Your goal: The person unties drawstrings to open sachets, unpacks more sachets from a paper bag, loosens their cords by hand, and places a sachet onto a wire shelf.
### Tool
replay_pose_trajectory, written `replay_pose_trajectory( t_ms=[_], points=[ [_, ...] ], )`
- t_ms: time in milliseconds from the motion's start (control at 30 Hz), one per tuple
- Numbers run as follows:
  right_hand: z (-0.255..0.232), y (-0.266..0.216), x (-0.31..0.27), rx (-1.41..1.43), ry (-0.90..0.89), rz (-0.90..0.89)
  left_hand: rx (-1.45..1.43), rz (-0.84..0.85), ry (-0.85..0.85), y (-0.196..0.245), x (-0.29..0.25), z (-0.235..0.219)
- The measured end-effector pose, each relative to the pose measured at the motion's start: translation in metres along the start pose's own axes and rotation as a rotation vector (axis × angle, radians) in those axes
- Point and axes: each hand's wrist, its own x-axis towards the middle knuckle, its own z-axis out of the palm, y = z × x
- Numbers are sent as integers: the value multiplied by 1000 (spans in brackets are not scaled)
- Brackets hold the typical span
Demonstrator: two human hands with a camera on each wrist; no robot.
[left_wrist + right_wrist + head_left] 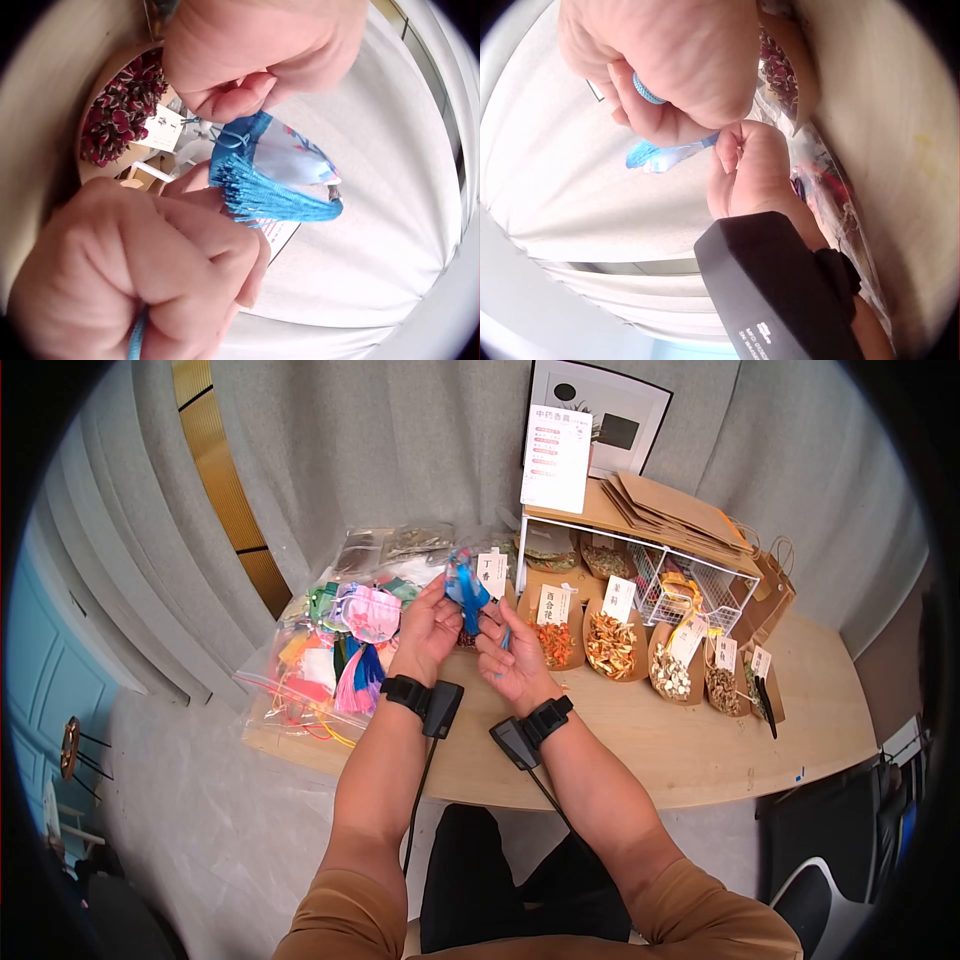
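Observation:
A small blue and white pouch [464, 582] with a floral print is held up between both hands. My left hand [430, 628] [262, 49] pinches it near its blue top band, beside thin drawstrings with a pale bead. A blue tassel [281, 196] lies along the pouch. My right hand [515, 660] [664, 67] has its fingers curled round a light blue cord [648, 90]; some of its fingers are behind the pouch in the left wrist view, and their contact with it is hidden.
Clear bags with colourful pouches and tassels [358, 685] lie on the left of the wooden table [480, 765]. Labelled trays of dried flowers [612, 645] stand at the right, before a white rack with paper bags [675, 510]. Dark red buds [124, 112] sit near the hands.

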Motion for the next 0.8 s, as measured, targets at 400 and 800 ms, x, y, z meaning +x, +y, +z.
replay_pose_trajectory(
  t_ms=[400,800],
  points=[
    [1,1,0,-61,71,-48,-165,1,123,2,7,-7],
    [8,5,-2,-236,136,-171,-238,-58,76,5,6,-15]
  ],
)
